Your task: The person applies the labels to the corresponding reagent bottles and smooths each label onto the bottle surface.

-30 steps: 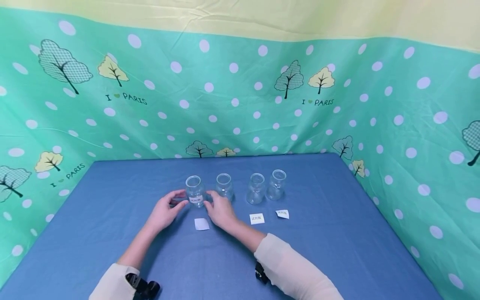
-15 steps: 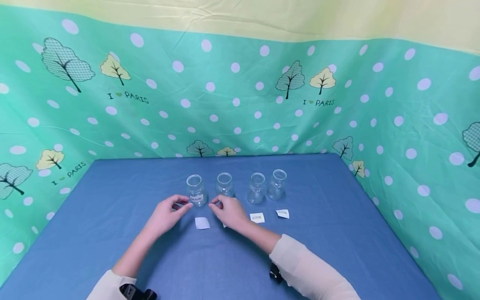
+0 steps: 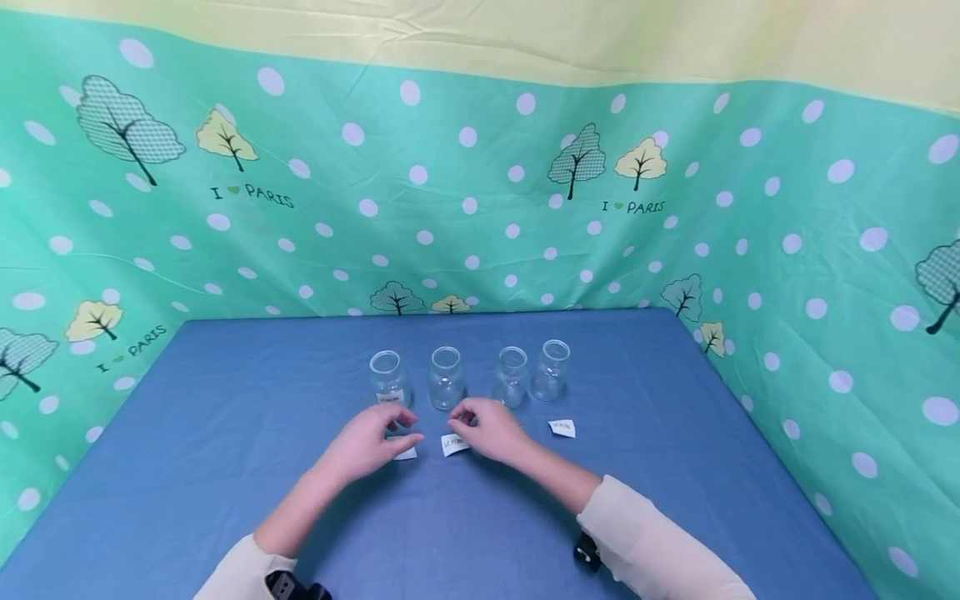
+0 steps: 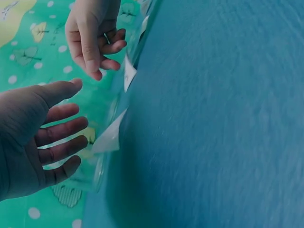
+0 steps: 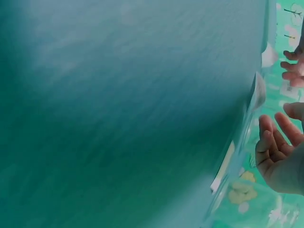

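In the head view my left hand (image 3: 375, 442) hovers over a white paper label (image 3: 407, 454), partly covering it, with its fingers spread and nothing in them. My right hand (image 3: 492, 429) is above the table beside a label with writing (image 3: 453, 444); the left wrist view shows its fingers (image 4: 88, 42) loosely bent and apart from that label (image 4: 129, 74). A glass jar bearing a label (image 3: 389, 375) stands behind my left hand. Just behind my right hand are a second glass jar (image 3: 446, 379) and a third (image 3: 512, 375), whose base is partly hidden.
Another glass jar (image 3: 551, 371) stands at the right end of the row. In front of it lies a slightly curled written label (image 3: 562, 428). A blue cloth covers the table (image 3: 247, 400); a green dotted curtain (image 3: 465, 217) rises behind and at the right.
Both hands have left the leftmost jar, which stays in place. They have come nearer the front, the left over the blank label and the right farther right, beside a written label.
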Available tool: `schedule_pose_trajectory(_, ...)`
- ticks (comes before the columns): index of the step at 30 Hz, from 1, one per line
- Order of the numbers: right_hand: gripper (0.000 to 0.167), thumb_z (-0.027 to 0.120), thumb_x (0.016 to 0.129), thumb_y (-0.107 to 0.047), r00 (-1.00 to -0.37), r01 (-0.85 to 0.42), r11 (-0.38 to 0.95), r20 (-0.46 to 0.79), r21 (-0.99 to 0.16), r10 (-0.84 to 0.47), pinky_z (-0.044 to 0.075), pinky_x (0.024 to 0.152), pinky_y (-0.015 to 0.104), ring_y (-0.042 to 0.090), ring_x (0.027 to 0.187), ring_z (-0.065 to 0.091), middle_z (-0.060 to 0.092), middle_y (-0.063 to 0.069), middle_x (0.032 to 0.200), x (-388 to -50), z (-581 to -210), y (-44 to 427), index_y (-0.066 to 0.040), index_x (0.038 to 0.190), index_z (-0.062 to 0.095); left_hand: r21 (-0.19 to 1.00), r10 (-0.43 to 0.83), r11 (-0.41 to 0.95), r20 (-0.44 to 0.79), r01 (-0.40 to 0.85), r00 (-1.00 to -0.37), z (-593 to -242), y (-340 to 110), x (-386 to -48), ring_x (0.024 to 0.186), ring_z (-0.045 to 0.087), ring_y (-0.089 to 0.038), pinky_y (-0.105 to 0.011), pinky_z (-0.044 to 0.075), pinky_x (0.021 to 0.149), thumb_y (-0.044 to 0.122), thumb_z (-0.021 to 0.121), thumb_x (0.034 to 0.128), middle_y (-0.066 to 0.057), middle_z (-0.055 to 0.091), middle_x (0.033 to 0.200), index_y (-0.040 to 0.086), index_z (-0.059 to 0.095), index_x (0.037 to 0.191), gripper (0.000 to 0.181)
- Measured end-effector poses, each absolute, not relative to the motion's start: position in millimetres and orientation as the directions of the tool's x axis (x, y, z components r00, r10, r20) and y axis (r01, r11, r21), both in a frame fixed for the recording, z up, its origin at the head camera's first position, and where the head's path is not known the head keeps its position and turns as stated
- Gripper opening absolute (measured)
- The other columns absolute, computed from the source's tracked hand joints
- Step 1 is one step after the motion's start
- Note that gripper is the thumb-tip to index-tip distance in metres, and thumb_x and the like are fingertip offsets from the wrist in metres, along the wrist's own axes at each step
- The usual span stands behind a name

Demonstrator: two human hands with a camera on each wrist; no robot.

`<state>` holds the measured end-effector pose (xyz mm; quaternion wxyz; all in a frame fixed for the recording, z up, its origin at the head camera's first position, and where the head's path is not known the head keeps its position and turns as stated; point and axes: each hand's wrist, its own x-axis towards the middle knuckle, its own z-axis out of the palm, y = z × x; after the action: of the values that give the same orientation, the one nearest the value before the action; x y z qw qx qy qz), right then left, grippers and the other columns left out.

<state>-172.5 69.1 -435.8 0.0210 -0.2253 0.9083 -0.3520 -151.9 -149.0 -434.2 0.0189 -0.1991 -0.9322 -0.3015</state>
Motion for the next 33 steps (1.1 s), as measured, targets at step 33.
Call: schedule_pose_trajectory(33,0.024,0.074,0.078,-0.030,-0.817,-0.500,0.723,-0.016,-0.476,-0.576,0.034,0.053,0.017,0.001,0.060,0.042,0.054,-0.005,0.068,-176.9,-446.5,80.1,-0.017,0.098,0.069,0.340,0.479,0.797,0.150,0.500,-0.865,-451.6,-115.2,-162.0,0.081,0.051,-0.014,-0.034,0.037,0.070,0.037,0.076,0.0738,0.006,0.060,0.085,0.019,0.069,0.088,0.024)
